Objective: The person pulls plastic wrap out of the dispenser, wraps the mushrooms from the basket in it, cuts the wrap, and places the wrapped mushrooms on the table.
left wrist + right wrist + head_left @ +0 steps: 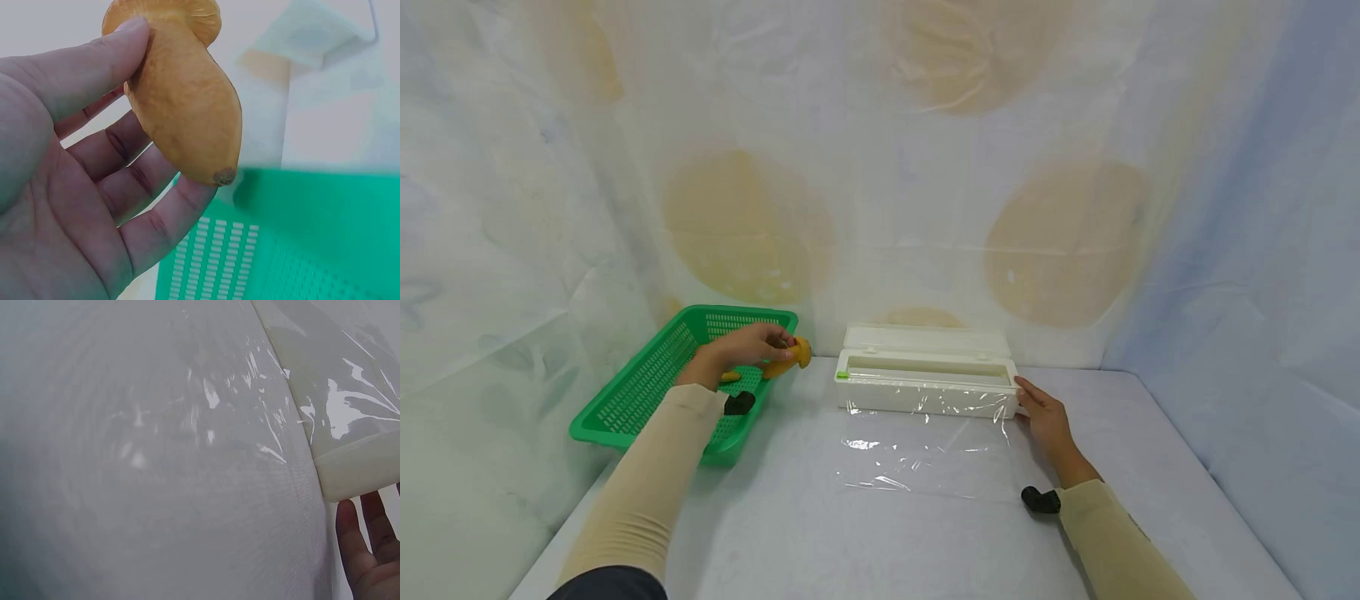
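An orange-yellow mushroom (187,103) with a thick stem and a small cap is pinched between the thumb and fingers of my left hand (748,346). In the head view that hand is over the right side of a green basket (613,433). My right hand (1048,425) touches the right end of a white cling film dispenser (917,398) with fairly straight fingers (353,531). The dispenser's lid (925,338) stands raised behind it. From its front a sheet of clear cling film (925,454) trails onto the table.
Another yellow item (730,377) lies in the basket, partly hidden by the left arm. A small green slider (842,375) sits at the dispenser's left end. Patterned sheeting (880,183) hangs behind and beside the white table (850,550).
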`<state>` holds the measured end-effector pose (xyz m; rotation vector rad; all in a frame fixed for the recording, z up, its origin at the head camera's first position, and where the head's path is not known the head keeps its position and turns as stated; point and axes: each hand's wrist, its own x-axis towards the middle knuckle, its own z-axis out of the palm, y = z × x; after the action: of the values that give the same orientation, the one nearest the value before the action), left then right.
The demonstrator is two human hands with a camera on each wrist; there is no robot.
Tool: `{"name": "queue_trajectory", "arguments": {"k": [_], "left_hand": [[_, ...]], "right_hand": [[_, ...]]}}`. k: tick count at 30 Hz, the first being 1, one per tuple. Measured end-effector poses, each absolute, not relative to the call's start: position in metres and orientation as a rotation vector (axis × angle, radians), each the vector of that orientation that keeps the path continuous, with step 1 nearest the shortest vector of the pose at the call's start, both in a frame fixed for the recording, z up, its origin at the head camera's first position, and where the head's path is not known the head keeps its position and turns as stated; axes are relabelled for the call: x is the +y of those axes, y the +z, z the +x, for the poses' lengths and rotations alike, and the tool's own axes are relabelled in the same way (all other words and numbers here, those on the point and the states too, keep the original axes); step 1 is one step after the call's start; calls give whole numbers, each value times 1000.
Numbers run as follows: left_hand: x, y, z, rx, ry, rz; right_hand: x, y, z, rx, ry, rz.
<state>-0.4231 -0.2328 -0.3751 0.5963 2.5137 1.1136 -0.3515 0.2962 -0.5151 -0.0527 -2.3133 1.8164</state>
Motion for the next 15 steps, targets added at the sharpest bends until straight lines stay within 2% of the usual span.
{"name": "queue_trajectory", "arguments": {"k": [15], "left_hand": [[-189,-380,-421,2461,1109,664]], "right_hand": [[295,-515,-356,-2318,1837,-72]]}}
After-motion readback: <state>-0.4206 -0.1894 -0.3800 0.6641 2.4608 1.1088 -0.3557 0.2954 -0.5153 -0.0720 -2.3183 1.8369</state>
